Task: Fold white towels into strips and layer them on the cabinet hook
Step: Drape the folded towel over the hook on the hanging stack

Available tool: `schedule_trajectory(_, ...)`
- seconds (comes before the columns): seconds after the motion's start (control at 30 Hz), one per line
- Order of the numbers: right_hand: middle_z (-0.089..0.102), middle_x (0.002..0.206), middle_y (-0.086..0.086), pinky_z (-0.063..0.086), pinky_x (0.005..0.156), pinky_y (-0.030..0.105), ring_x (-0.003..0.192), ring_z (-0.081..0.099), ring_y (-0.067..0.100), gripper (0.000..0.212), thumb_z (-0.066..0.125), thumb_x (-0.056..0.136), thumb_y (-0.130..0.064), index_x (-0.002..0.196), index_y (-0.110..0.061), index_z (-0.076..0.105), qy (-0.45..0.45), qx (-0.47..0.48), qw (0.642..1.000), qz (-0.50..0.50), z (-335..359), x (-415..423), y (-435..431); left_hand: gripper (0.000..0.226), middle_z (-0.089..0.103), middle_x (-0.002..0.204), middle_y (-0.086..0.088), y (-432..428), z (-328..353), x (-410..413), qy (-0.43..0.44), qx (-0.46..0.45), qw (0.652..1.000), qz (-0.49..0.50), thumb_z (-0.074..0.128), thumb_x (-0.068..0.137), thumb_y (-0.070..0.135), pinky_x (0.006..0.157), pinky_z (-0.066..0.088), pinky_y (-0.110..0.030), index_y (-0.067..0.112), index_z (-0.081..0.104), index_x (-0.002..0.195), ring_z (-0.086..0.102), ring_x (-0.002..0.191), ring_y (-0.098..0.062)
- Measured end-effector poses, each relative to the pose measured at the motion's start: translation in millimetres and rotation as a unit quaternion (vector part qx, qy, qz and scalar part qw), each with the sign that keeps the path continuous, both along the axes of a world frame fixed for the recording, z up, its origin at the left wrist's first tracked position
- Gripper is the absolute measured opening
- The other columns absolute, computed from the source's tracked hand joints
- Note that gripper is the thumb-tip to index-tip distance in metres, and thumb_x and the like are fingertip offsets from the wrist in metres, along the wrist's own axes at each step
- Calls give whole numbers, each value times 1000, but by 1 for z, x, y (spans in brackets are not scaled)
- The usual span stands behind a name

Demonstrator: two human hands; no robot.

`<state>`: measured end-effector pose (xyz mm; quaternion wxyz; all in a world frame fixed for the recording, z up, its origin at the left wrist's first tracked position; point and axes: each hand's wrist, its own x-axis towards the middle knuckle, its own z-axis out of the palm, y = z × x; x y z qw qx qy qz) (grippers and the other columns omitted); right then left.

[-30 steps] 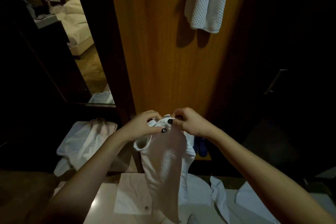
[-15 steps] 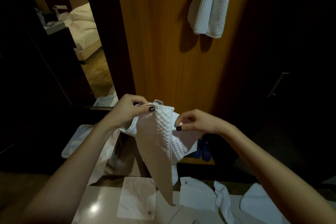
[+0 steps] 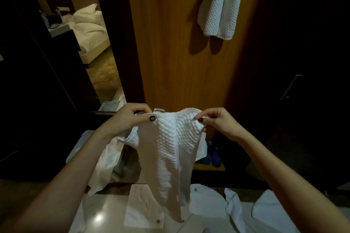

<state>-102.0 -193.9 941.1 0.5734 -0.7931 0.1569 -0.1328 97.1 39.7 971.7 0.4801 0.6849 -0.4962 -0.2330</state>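
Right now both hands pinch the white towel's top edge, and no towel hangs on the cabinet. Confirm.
Wrong: the head view shows a hanging towel on the cabinet. The left hand and right hand do pinch the white towel by its top edge.

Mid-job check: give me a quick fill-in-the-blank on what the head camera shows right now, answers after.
1. The held towel is pinched at its top edge by ___ hands, the left hand and the right hand.
2. The hanging towel lies against the wooden cabinet panel, up and to the ___ of the held towel.
3. A pair of ___ shoes shows low down, below the right hand.

Missing words: both; right; blue.
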Motion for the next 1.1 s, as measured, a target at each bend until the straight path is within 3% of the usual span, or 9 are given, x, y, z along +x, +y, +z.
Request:
schedule_trajectory(0.07, 66, 82, 19, 52, 64, 19, 70, 62, 22, 25, 52, 97, 3, 95, -7, 74, -9, 29, 999, 17, 4, 6, 9, 9, 66, 87, 2, -1, 2, -4, 18, 17, 999, -42, 70, 83, 16, 83, 48, -19, 16, 69, 73, 64, 89, -13)
schedule_trajectory(0.23, 75, 89, -1, 55, 71, 20, 82, 69, 20, 29, 49, 98, 4, 99, -8, 75, 11, 39, 997, 69, 22, 20, 30, 8, 61, 125, 7, -4, 7, -13, 25, 74, 993, -83, 69, 83, 19, 94, 42, -10, 15, 71, 77, 56, 117, 0)
schedule_trajectory(0.37, 71, 90, 3, 54, 67, 17, 75, 70, 12, 29, 48, 98, 4, 105, -10, 73, 22, -58, 997, 50, 33, 25, 37, 11, 55, 132, 17, 3, 19, -12, -17, 62, 996, -57, 68, 79, 32, 93, 38, -6, 23, 71, 75, 49, 121, 9)
schedule_trajectory(0.47, 74, 93, -6, 54, 70, 17, 84, 72, 10, 30, 48, 97, 4, 100, -12, 73, 14, -17, 997, 80, 36, 24, 44, 12, 49, 136, 24, 3, 21, -17, -66, 69, 993, -63, 65, 79, 45, 99, 32, -14, 35, 70, 73, 42, 124, 15)
schedule_trajectory(0.57, 74, 84, -9, 49, 69, 12, 79, 69, 4, 31, 48, 99, -7, 88, -19, 75, 27, -18, 990, 138, 39, 20, 53, 13, 54, 127, 24, -4, 15, -22, -119, 68, 989, -55, 64, 88, 39, 97, 39, -23, 34, 67, 76, 46, 117, 17)
schedule_trajectory(0.7, 74, 79, -7, 50, 68, 11, 72, 68, 2, 41, 47, 102, -34, 81, -13, 75, 42, 37, 988, 146, 42, 11, 54, 21, 68, 95, 9, -5, 7, -24, -131, 45, 990, -40, 61, 93, 38, 87, 49, -41, 23, 64, 79, 64, 95, -9)
schedule_trajectory(0.87, 75, 81, 7, 50, 65, 15, 71, 68, 8, 20, 69, 90, -20, 83, -3, 76, 30, -32, 995, 88, 35, 10, 56, 21, 61, 74, 9, -7, -1, -30, -181, 46, 982, -13, 56, 90, 44, 65, 48, -41, 28, 59, 76, 59, 71, -11)
schedule_trajectory(1.0, 75, 81, 7, 46, 67, 36, 71, 62, 24, 18, 70, 90, -19, 81, -5, 76, 47, -75, 995, 55, 30, 12, 59, 19, 60, 71, 8, -12, -5, -34, -205, 62, 976, 31, 56, 88, 45, 66, 49, -48, 31, 58, 77, 59, 69, -14)
schedule_trajectory(1.1, 75, 79, -2, 53, 69, 36, 74, 69, 17, 14, 69, 90, -19, 83, -9, 78, 59, -112, 991, 37, 32, 10, 56, 22, 62, 72, 13, -10, -5, -36, -196, 83, 976, 36, 57, 81, 57, 66, 51, -44, 36, 59, 74, 59, 68, -8)
